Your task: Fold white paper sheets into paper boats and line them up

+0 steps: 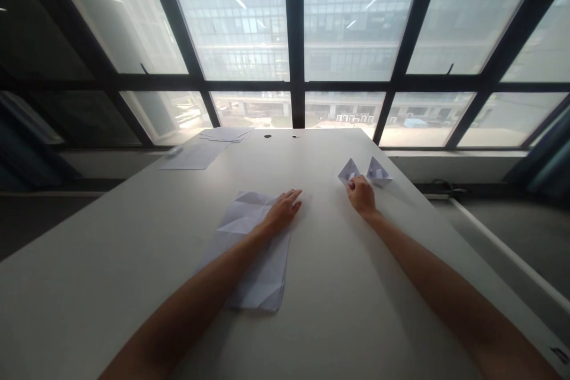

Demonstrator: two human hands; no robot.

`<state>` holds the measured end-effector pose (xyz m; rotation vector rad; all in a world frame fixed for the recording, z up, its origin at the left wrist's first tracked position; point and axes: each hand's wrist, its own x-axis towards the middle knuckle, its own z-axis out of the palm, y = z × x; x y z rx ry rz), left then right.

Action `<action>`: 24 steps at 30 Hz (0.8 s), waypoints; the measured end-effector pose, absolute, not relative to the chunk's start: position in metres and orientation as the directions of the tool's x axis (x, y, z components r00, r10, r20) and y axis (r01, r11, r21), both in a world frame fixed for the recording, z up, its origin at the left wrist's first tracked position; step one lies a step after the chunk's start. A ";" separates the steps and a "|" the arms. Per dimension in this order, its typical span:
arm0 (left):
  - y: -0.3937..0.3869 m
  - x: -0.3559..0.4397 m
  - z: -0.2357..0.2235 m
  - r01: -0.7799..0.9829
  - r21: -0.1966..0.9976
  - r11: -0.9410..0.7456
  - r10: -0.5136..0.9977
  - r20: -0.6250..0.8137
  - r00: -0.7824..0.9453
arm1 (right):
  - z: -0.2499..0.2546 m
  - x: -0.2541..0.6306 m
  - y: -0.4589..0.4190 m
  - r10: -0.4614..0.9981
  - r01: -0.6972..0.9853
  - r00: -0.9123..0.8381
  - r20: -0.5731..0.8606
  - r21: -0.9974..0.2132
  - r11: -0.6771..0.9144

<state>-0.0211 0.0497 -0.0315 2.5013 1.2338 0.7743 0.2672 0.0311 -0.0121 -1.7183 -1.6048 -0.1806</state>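
Left hand [284,212] at the right edge of some creased paper [243,222] on the white table [329,267], fingers stretched out, thumb apart, gripping nothing. Right hand [361,196] has fingers curled in at a paper boat [348,168]; can't tell if pinched. Second boat [377,171] sits just right.

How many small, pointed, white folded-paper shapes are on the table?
2. The left white folded-paper shape is at the right hand, partly covered by it; the right white folded-paper shape sits beside that one.
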 end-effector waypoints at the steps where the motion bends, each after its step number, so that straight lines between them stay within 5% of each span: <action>1: 0.049 -0.020 -0.029 0.629 0.473 -0.617 0.787 0.396 0.474 | -0.009 0.253 0.022 0.792 0.894 0.159 0.590 -0.426 0.138; 7: 0.038 -0.010 -0.010 0.344 0.784 -0.517 0.853 0.442 0.278 | 0.001 0.175 -0.057 0.769 0.766 -0.134 0.625 -0.427 0.480; 12: 0.024 -0.004 -0.002 0.404 0.787 -0.466 0.884 0.396 0.249 | -0.001 0.159 -0.093 0.738 0.611 -0.286 0.611 -0.476 0.632; 16: 0.010 -0.001 0.002 0.390 0.757 -0.524 0.851 0.446 0.278 | -0.001 0.169 -0.087 0.752 0.586 -0.039 0.658 -0.594 0.551; 19: 0.002 0.003 0.004 0.320 0.773 -0.548 0.831 0.461 0.312 | -0.007 0.176 -0.072 0.845 0.447 0.123 0.521 -0.789 0.422; 24: -0.002 0.006 -0.001 0.383 0.704 -0.598 0.795 0.460 0.397 | -0.014 0.176 -0.061 0.925 0.144 -0.069 0.372 -0.914 0.379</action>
